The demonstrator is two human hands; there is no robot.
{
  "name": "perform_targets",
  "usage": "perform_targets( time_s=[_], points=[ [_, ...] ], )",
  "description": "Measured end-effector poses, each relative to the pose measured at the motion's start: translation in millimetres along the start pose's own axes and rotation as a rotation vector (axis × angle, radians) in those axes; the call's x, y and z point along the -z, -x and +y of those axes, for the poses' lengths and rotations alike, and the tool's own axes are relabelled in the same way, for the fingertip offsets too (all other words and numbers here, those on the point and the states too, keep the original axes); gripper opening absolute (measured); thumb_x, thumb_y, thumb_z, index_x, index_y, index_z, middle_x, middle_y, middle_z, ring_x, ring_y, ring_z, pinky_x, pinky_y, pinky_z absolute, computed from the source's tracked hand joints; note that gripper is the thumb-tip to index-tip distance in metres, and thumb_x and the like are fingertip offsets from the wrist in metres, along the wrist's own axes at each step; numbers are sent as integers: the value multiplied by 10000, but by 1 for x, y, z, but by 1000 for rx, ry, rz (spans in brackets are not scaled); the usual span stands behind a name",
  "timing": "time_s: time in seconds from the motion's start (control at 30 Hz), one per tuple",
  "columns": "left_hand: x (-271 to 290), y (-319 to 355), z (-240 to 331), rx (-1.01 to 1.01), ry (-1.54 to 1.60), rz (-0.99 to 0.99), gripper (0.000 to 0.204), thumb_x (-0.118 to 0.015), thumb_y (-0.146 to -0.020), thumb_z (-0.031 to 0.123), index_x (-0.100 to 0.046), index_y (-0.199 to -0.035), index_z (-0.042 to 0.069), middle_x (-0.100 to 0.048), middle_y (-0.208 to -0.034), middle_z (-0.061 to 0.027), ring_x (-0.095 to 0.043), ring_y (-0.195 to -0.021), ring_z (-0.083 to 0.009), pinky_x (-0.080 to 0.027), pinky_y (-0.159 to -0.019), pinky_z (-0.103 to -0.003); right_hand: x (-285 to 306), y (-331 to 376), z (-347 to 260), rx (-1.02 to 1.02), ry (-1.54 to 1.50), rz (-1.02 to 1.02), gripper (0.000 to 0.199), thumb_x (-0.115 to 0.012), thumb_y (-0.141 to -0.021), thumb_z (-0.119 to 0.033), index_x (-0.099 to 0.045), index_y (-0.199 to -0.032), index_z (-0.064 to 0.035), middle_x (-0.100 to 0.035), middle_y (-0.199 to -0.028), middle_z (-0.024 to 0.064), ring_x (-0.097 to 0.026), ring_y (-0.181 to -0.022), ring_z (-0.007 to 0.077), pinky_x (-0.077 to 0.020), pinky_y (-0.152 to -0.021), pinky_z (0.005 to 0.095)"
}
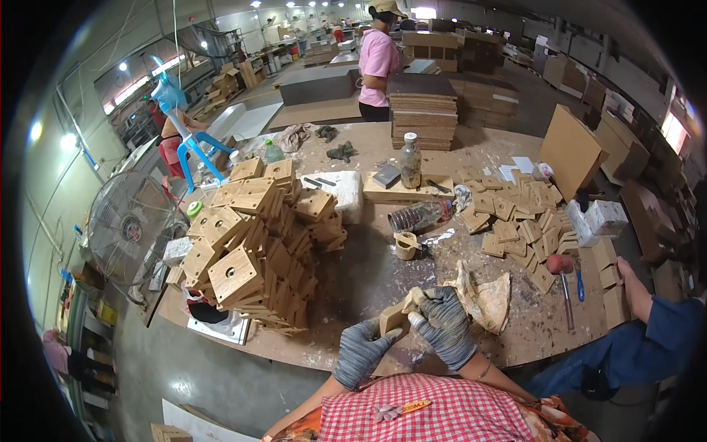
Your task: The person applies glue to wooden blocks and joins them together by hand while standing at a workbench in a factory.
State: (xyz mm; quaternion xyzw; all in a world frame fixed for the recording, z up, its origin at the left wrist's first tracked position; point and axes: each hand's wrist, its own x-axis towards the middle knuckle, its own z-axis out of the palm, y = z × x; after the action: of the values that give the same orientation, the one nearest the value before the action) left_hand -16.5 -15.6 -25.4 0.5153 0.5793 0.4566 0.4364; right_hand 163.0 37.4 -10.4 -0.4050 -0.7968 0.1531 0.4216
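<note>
Left hand (pixel 362 352): grey striped knit glove, pinching small tan wooden block (pixel 392 318)
Right hand (pixel 444 325): matching glove, fingers curled at block's far end; can't tell if gripping
Block: between hands, over near edge of brown paint-spotted tabletop (pixel 530 324)
Beside right hand: crumpled stained cream cloth (pixel 486 298)
Left side: tall heap of tan drilled wooden blocks (pixel 269 247)

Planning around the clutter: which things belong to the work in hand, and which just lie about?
Likely in the work:
wooden block in the gloved left hand, gloved right hand at it
piled drilled blocks

Likely lying about:
crumpled rag
bottle on its side
green bottle
</note>
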Motion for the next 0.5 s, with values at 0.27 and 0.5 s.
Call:
perform_targets(
  time_s=[0.27, 0.5],
  points=[
    [21, -5, 22, 206, 265, -156, 383, -732, -806, 231, -656, -1078, -27, -689, -914, -45, -623, -801, -86, -511, -732, -231, 17, -2, 15, -277, -491, 79, 361, -707, -788, -83, -634, -1137, -29, -579, -1004, 73, -594, -908, 176, -489, -804, 287],
    [21, -7, 38, 242, 411, -189, 322, -715, -813, 216, -678, -1045, -3, -684, -938, -36, -604, -861, -70, -485, -791, -224, 18, 0, 4, -63, -199, 40, 340, -701, -797, -129, -639, -1115, -26, -594, -1057, 104, -578, -971, 251, -479, -866, 323]
  ],
)
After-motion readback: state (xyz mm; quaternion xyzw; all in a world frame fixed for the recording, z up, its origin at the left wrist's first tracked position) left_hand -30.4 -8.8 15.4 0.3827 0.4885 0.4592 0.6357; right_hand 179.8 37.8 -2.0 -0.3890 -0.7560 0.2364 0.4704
